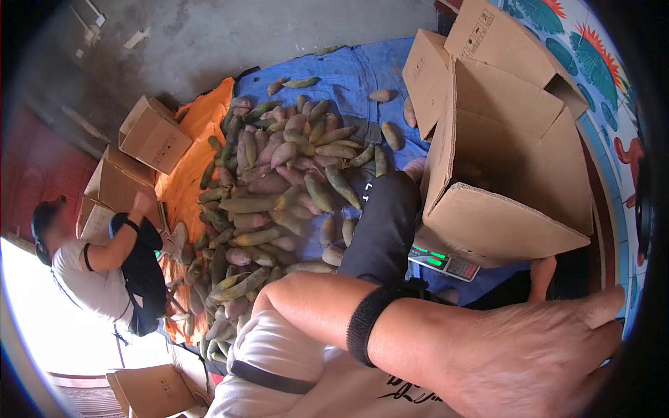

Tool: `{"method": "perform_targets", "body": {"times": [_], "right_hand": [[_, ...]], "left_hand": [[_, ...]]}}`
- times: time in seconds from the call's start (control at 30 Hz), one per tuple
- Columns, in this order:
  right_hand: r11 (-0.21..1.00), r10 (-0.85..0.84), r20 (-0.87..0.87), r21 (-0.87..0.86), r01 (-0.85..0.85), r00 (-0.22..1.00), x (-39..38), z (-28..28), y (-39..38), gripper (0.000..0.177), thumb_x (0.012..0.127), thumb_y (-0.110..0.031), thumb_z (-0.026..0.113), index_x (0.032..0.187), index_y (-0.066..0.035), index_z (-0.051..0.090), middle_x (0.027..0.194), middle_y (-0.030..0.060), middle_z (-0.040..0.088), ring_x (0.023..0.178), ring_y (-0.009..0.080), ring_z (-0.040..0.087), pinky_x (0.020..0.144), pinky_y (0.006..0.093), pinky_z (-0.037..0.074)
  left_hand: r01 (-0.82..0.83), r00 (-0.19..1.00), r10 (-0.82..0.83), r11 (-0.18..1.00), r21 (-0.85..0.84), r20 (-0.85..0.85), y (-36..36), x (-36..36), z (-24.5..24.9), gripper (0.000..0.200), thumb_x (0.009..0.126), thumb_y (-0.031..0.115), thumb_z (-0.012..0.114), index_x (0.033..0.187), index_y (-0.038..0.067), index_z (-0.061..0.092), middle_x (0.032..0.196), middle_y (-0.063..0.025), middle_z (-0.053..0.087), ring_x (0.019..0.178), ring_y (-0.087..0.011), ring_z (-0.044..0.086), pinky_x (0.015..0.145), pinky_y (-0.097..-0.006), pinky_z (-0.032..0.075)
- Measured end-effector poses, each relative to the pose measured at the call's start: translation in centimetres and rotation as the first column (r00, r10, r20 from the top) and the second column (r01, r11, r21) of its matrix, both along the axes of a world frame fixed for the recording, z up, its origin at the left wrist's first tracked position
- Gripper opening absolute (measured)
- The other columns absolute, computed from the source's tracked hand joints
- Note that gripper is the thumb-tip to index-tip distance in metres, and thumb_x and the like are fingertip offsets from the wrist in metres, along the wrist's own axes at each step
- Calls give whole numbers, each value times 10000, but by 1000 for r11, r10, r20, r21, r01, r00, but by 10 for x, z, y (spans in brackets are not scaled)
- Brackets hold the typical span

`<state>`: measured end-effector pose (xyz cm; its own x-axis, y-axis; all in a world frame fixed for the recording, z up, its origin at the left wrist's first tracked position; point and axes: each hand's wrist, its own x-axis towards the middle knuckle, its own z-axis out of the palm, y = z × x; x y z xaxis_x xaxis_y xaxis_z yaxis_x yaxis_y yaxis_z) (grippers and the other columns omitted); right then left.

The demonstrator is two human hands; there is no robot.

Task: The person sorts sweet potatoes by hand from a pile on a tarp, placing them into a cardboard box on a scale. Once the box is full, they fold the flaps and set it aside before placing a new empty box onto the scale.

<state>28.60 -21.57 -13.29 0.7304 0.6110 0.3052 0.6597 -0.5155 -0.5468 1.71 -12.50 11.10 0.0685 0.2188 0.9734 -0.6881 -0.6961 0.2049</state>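
Observation:
My left hand [536, 352] reaches across the front with its back toward the camera and a black band on the wrist. Thumb-side finger and the others are spread apart, and nothing shows in them; some fingertips run into the dark edge. Above it, an open cardboard box [526, 226] stands on a scale [442, 262] with green lit digits. A short piece of bare skin [542, 279] beside the box's lower corner may be my right arm; its hand is hidden. My dark-trousered knee [380, 226] is against the box's left side.
A big heap of long green and pinkish vegetables [279, 167] lies on blue [341, 70] and orange sheets [185, 202]. Another person [104, 258] sits at the left beside cardboard boxes [157, 136]. More boxes [505, 45] stand at upper right; one [157, 390] is at lower left.

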Motion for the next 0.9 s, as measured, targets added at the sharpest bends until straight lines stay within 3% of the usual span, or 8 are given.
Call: {"method": "perform_targets", "body": {"times": [0.07,0.13,0.27,0.43,0.63,0.77,0.83,0.9], "right_hand": [[999,-36,16,40,35,999,24,-30,-6,206,764,-81,499,914,38,573,873,239,585,861,392,555,689,374,438],[999,-50,25,11,50,998,29,-36,-10,207,769,-86,497,916,39,571,877,241,583,868,395,551,693,373,437],[997,-58,25,-45,59,998,25,-28,-7,211,779,-90,488,923,43,564,889,248,576,884,397,542,699,376,434],[999,-39,34,-36,40,999,25,-28,-7,204,776,-78,480,918,45,561,889,249,574,878,395,544,695,373,435],[1000,-12,85,-15,13,996,27,-31,-7,191,762,-50,477,903,40,569,869,242,579,846,396,551,683,376,440],[999,5,86,42,-9,996,27,-32,-7,193,741,-35,489,899,37,573,873,239,581,843,400,549,690,393,440],[1000,4,86,16,-5,996,25,-30,-6,193,735,-31,493,897,37,574,879,237,581,846,399,548,692,394,441],[1000,1,88,-11,0,996,27,-29,-7,194,730,-27,497,895,36,575,885,235,582,849,399,547,695,396,441]], "left_hand": [[-6,1000,6,1000,-3,7,-7,6,-4,462,672,484,625,576,63,462,557,-19,376,481,-154,402,509,-279,337],[-277,911,301,953,-125,281,-15,23,-4,480,691,495,609,582,52,461,569,-33,385,481,-158,393,521,-281,346],[-81,989,77,996,23,127,-3,4,-21,461,724,461,592,599,31,477,587,-36,395,489,-166,390,554,-295,368],[-337,916,327,941,5,230,-8,10,-30,414,734,388,592,666,-9,500,652,-55,449,524,-173,418,667,-317,407],[-402,896,377,913,68,234,-6,3,-37,363,709,316,602,723,-38,521,670,-70,458,528,-177,429,690,-323,411],[-165,986,160,970,176,39,4,-9,-40,341,656,280,624,729,-38,523,643,-73,450,515,-181,427,682,-311,413],[-123,987,126,992,-35,102,2,-5,-37,345,613,273,632,724,-35,524,604,-71,435,498,-186,423,672,-296,412],[-119,985,124,992,-47,116,3,-7,-34,349,609,279,635,722,-33,526,595,-70,432,495,-188,424,673,-297,413]]}}
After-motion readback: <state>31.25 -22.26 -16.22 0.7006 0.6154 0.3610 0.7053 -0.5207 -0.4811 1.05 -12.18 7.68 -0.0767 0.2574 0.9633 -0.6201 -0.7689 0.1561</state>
